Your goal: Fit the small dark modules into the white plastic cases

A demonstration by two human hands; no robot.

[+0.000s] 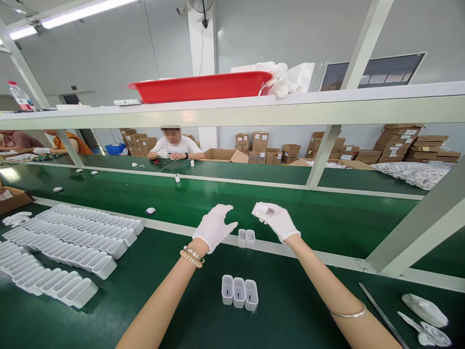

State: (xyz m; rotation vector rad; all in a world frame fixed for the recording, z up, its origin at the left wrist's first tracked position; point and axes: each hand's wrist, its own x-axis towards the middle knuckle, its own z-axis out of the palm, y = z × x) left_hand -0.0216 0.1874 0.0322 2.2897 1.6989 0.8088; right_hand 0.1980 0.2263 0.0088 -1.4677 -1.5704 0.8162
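My left hand [214, 227], in a white glove, hangs over the green belt with thumb and fingers apart and nothing between them. In my right hand [280, 222], gloved too, a small white plastic case [260, 209] is pinched by the fingers, which partly hide it. Between and below my hands, two small white plastic boxes [246, 238] stand side by side at the rail. Nearer to me on the green bench, three open white boxes [239, 292] stand in a row. Long rows of similar white boxes [78, 232] lie to my left.
A metal rail [286, 249] divides bench and belt. Small white parts [150, 211] sit on the belt. A slanted post [417, 232] rises at right, near a steel ruler-like strip [381, 312] and a knife-like tool [412, 322]. Overhead, a shelf holds a red tray [203, 87]. A co-worker [176, 145] sits opposite.
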